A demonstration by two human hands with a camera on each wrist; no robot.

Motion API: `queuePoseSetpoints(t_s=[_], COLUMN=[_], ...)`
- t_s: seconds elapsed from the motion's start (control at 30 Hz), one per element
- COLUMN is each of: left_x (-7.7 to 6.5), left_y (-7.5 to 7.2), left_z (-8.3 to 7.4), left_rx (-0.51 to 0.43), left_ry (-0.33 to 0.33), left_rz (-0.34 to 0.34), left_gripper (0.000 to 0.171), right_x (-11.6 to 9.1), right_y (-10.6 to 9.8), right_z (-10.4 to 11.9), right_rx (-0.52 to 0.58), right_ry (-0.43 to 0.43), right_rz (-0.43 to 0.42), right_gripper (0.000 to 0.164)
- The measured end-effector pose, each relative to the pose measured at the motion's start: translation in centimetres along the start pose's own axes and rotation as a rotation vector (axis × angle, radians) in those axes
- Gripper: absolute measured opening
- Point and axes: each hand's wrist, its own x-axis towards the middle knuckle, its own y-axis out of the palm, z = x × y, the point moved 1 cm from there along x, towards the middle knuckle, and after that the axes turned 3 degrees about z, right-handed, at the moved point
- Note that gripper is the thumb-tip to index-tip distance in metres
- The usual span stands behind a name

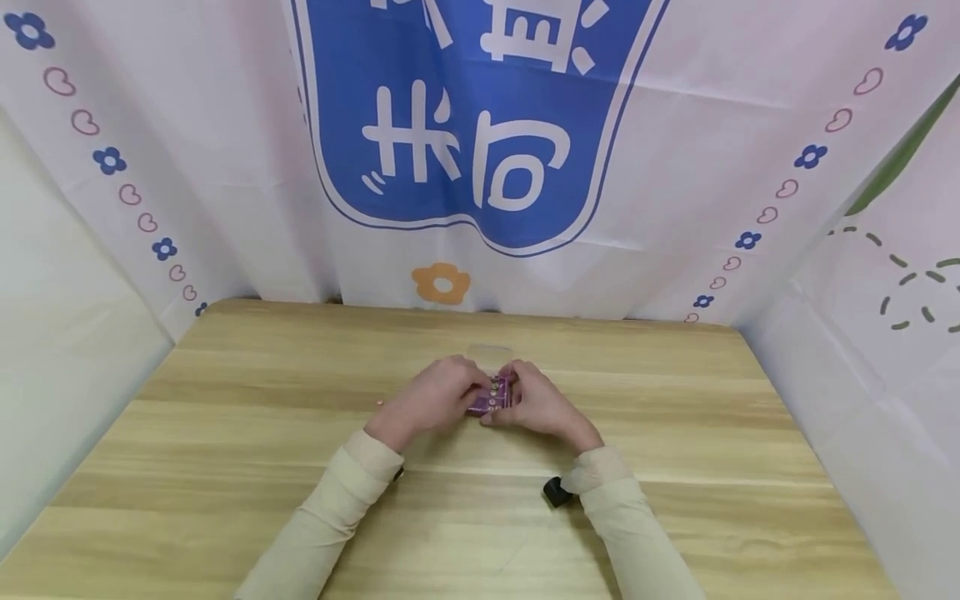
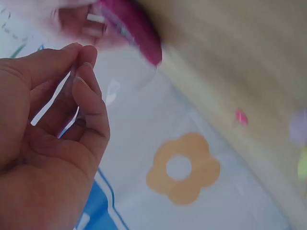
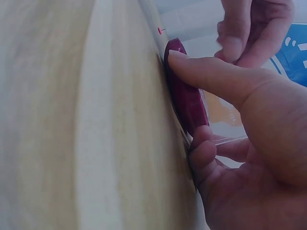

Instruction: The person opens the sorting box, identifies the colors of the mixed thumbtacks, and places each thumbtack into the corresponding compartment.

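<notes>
A small purple compartment case [image 1: 483, 406] lies on the table, small bits in its sections and its clear lid [image 1: 491, 348] tipped up behind it. My right hand [image 1: 542, 404] grips the right side of this case; in the right wrist view the thumb [image 3: 206, 72] presses along its purple edge. Over the left of the case hovers my left hand [image 1: 442, 392]. In the left wrist view the left thumb and forefinger tips meet, with nothing visible between them. A red push pin [image 3: 160, 31] lies on the table left of the case.
The wooden table [image 1: 660, 500] ends at a hanging cloth [image 1: 247, 167] with a blue panel and an orange flower [image 1: 441, 283]. A black device [image 1: 557, 492] is at the right wrist. Blurred lilac [image 2: 299, 127] and yellow-green [image 2: 302, 163] shapes edge the left wrist view.
</notes>
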Motion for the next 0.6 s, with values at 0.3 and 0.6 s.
queuePoseSetpoints(t_s=[0.3, 0.6], left_x=[-1.1, -3.9], left_y=[-2.0, -3.8], left_z=[1.6, 3.4], left_rx=[-0.003, -0.071], left_ry=[-0.086, -0.190], left_rz=[-0.073, 0.069], left_gripper=[0.014, 0.012], right_x=[-0.1, 0.1], right_y=[-0.3, 0.0], right_z=[-0.4, -0.3], right_rx=[-0.012, -0.044], right_ry=[0.019, 0.019], right_rz=[-0.007, -0.011], right_gripper=[0.078, 0.079])
